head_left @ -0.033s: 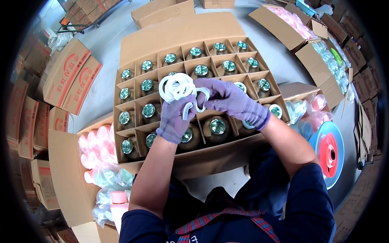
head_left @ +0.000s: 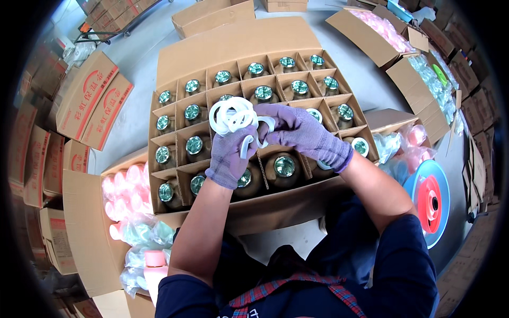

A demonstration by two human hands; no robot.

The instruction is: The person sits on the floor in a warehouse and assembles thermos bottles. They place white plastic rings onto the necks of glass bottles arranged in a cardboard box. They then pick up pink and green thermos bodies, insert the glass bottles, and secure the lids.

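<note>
Your left hand (head_left: 229, 156) holds bunched white rings (head_left: 231, 115), grip closed; your right hand (head_left: 303, 131) pinches a single ring (head_left: 272, 125) (shiny-topped bottles (head_left: 284, 166) stand in the divided carton (head_left: 238, 42) below).

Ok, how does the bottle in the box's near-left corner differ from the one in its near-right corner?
The near-right bottle wears a white ring around its mouth; the near-left bottle has none. The near-left bottle's mouth looks shiny green to its edge, while the near-right bottle's shows green only inside the white. Both sit in divided compartments of the same cardboard box.
</note>
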